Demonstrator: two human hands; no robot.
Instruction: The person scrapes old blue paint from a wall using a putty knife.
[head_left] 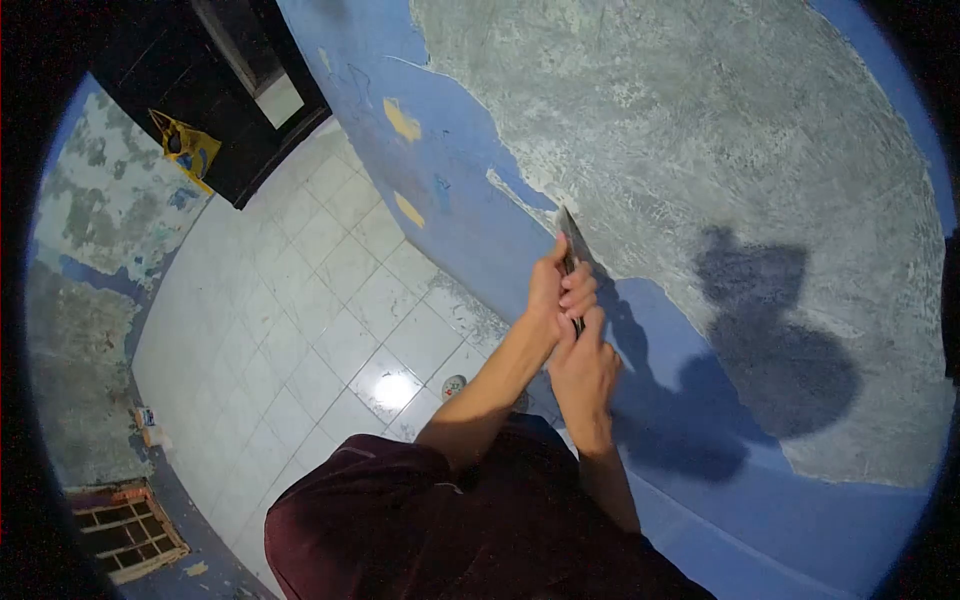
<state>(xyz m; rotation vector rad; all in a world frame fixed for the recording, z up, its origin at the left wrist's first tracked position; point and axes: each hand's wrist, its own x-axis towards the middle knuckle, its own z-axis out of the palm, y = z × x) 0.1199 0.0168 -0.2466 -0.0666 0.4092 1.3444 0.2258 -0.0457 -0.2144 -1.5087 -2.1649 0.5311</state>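
A knife-like tool [571, 232] with a pointed grey blade and a dark handle touches the wall at the edge between blue paint [470, 160] and bare grey plaster [680, 130]. My left hand [562, 285] is wrapped round the tool near the blade. Just below it, my right hand [585, 365] is closed round the lower end of the handle. Whitish, ragged paint edges show beside the blade tip.
White floor tiles [330, 290] with grey dust lie left of the wall. A dark door [215, 90] with a yellow bag [188, 148] stands at upper left. A barred window [130, 530] is at lower left. Shadows fall on the wall at right.
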